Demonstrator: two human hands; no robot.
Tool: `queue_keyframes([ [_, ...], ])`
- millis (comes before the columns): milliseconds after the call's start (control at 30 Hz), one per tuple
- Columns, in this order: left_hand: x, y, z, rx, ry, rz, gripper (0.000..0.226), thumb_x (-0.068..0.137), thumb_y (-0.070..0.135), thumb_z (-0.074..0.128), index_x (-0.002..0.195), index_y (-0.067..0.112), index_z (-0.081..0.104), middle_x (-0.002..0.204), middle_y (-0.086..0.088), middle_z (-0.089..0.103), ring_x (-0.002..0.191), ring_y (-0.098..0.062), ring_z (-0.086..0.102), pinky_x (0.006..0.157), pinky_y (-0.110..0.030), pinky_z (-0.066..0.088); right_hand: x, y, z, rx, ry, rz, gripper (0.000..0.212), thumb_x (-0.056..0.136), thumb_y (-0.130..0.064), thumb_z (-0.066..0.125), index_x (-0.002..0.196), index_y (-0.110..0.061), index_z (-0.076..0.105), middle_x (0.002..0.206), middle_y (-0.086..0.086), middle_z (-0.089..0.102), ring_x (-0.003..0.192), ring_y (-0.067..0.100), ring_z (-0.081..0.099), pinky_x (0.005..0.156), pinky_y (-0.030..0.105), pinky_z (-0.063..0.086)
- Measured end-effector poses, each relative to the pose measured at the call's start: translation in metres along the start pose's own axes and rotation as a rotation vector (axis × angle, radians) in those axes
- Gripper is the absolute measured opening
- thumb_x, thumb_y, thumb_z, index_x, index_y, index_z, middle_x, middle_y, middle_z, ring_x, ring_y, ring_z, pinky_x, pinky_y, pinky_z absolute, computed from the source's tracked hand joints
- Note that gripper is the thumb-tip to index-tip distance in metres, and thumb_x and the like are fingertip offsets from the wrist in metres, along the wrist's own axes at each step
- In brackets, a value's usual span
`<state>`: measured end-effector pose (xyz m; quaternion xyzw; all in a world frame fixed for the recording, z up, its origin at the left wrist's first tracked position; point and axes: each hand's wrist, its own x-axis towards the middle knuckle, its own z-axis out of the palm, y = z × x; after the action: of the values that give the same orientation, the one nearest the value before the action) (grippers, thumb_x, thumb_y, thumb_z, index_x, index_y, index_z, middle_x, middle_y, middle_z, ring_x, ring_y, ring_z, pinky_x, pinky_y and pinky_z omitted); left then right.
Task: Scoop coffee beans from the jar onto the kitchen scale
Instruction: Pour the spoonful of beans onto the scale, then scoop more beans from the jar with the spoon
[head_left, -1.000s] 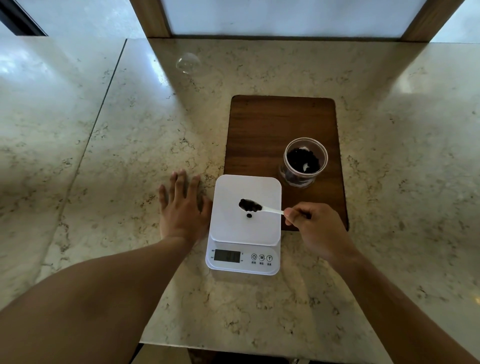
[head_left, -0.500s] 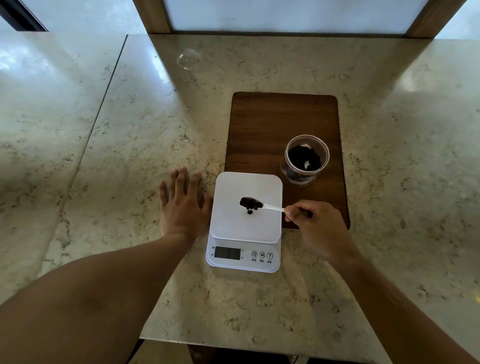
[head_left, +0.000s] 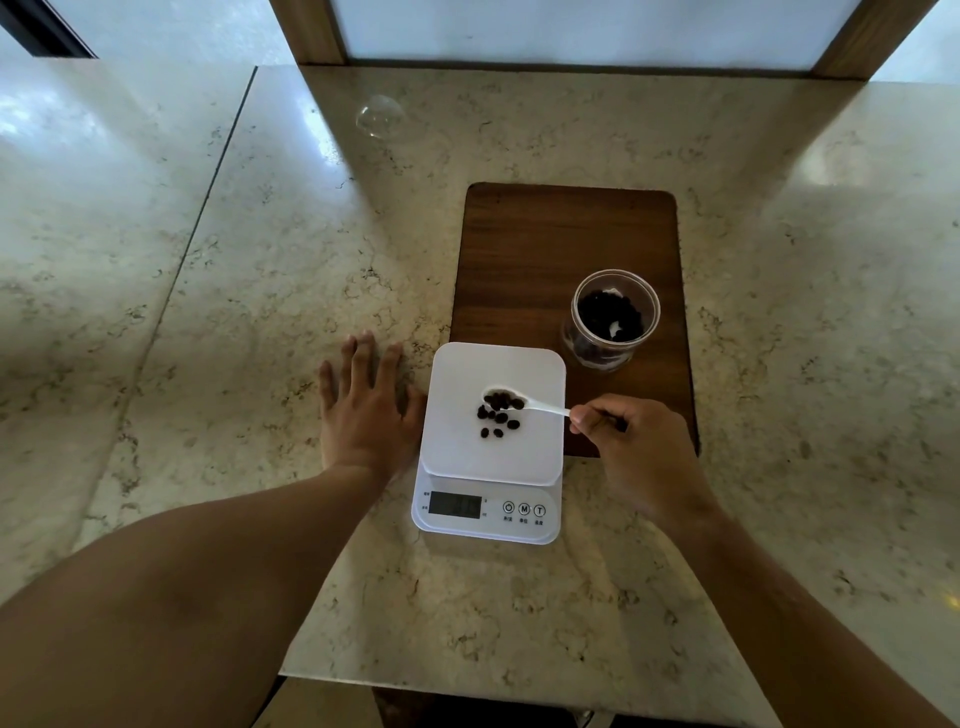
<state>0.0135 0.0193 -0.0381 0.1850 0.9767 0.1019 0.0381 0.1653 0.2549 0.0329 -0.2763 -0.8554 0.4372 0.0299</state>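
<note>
A white kitchen scale (head_left: 457, 452) stands on the marble counter, overlapping the near left corner of a dark wooden board (head_left: 566, 244). My right hand (head_left: 634, 452) pinches the handle of a small white spoon (head_left: 540, 410), whose tilted bowl is over the scale's platform. Several dark coffee beans (head_left: 498, 415) lie on the platform and spill from the spoon's bowl. An open clear jar (head_left: 610, 319) with dark beans in it stands on the board, behind and to the right of the scale. My left hand (head_left: 363, 410) rests flat on the counter just left of the scale, fingers spread.
A clear round glass lid or dome (head_left: 379, 115) lies on the counter at the far left back. A wooden window frame (head_left: 311, 31) rises at the back. The counter's front edge runs below my forearms.
The spoon has tipped and beans have spilled from it onto the scale's platform, where only one lay before. My left hand has stayed flat in place.
</note>
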Motion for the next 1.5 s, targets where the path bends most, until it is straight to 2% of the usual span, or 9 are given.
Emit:
queue_keyframes([
  [200, 0.0, 0.001, 0.0, -0.011, 0.005, -0.005, 0.066, 0.09, 0.049, 0.021, 0.15, 0.024, 0.029, 0.164, -0.011, 0.015, 0.152, -0.024, -0.002, 0.121, -0.048, -0.005, -0.003, 0.001, 0.0, 0.029, 0.046, -0.028, 0.015, 0.091, -0.025, 0.068, 0.081, -0.019, 0.076, 0.072, -0.009, 0.074, 0.075, 0.003, 0.064, 0.058, 0.013, 0.046],
  [367, 0.0, 0.0, 0.001, -0.009, 0.005, -0.007, 0.065, 0.09, 0.049, 0.022, 0.15, 0.025, 0.028, 0.164, -0.011, 0.015, 0.152, -0.023, -0.002, 0.12, -0.047, -0.006, -0.005, 0.002, 0.001, 0.005, 0.092, -0.108, 0.01, 0.09, -0.022, 0.069, 0.088, -0.017, 0.078, 0.077, -0.008, 0.073, 0.081, -0.001, 0.063, 0.063, 0.006, 0.044],
  [533, 0.0, 0.0, 0.001, -0.009, 0.009, -0.001, 0.065, 0.09, 0.049, 0.022, 0.15, 0.025, 0.029, 0.164, -0.011, 0.015, 0.152, -0.024, -0.001, 0.12, -0.048, -0.005, -0.007, -0.001, 0.0, 0.014, 0.153, -0.151, 0.009, 0.089, -0.023, 0.069, 0.089, -0.018, 0.078, 0.078, -0.007, 0.074, 0.074, 0.006, 0.066, 0.064, 0.022, 0.051],
  [733, 0.0, 0.0, 0.001, -0.016, 0.007, -0.006, 0.065, 0.09, 0.049, 0.022, 0.15, 0.026, 0.028, 0.164, -0.011, 0.015, 0.152, -0.024, -0.001, 0.121, -0.048, -0.005, -0.007, -0.008, -0.008, -0.003, 0.192, -0.168, 0.011, 0.09, -0.022, 0.068, 0.09, -0.017, 0.077, 0.077, -0.008, 0.073, 0.076, 0.004, 0.064, 0.06, 0.015, 0.048],
  [833, 0.001, 0.0, 0.002, -0.019, 0.013, -0.002, 0.064, 0.091, 0.049, 0.023, 0.15, 0.025, 0.029, 0.163, -0.011, 0.016, 0.152, -0.024, -0.001, 0.121, -0.049, -0.005, -0.004, -0.014, -0.017, 0.024, 0.243, -0.134, 0.013, 0.091, -0.025, 0.067, 0.088, -0.018, 0.078, 0.07, -0.008, 0.071, 0.067, 0.006, 0.064, 0.054, 0.018, 0.047],
  [933, 0.001, -0.001, 0.003, -0.014, 0.019, 0.001, 0.064, 0.091, 0.05, 0.022, 0.15, 0.026, 0.028, 0.164, -0.011, 0.016, 0.152, -0.022, -0.002, 0.121, -0.048, -0.005, 0.005, -0.019, -0.033, 0.027, 0.341, -0.118, 0.015, 0.092, -0.025, 0.066, 0.086, -0.017, 0.078, 0.053, -0.013, 0.058, 0.049, 0.006, 0.054, 0.042, 0.013, 0.034],
  [1133, 0.001, -0.004, 0.006, -0.002, 0.035, 0.013, 0.065, 0.092, 0.051, 0.022, 0.15, 0.024, 0.03, 0.163, -0.012, 0.018, 0.152, -0.024, 0.002, 0.121, -0.048, -0.003, 0.029, -0.019, -0.063, -0.182, 0.45, -0.122, 0.027, 0.094, -0.026, 0.063, 0.076, -0.009, 0.074, 0.05, 0.002, 0.059, 0.044, 0.02, 0.052, 0.046, 0.027, 0.037],
  [1300, 0.001, -0.002, 0.006, -0.02, 0.05, 0.009, 0.062, 0.091, 0.047, 0.027, 0.147, 0.023, 0.035, 0.161, -0.013, 0.023, 0.151, -0.027, 0.008, 0.121, -0.05, -0.001, 0.046, -0.018, -0.062, -0.416, 0.418, -0.179, 0.027, 0.096, -0.024, 0.061, 0.079, -0.007, 0.074, 0.059, 0.005, 0.063, 0.049, 0.018, 0.049, 0.047, 0.025, 0.027],
  [1500, 0.001, -0.003, 0.007, -0.011, 0.053, 0.012, 0.064, 0.09, 0.048, 0.026, 0.149, 0.022, 0.035, 0.162, -0.013, 0.021, 0.151, -0.027, 0.007, 0.121, -0.049, -0.002, 0.054, -0.019, -0.064, -0.538, 0.317, -0.311, 0.018, 0.094, -0.017, 0.064, 0.087, -0.004, 0.075, 0.07, 0.01, 0.061, 0.056, 0.024, 0.047, 0.055, 0.029, 0.031],
])
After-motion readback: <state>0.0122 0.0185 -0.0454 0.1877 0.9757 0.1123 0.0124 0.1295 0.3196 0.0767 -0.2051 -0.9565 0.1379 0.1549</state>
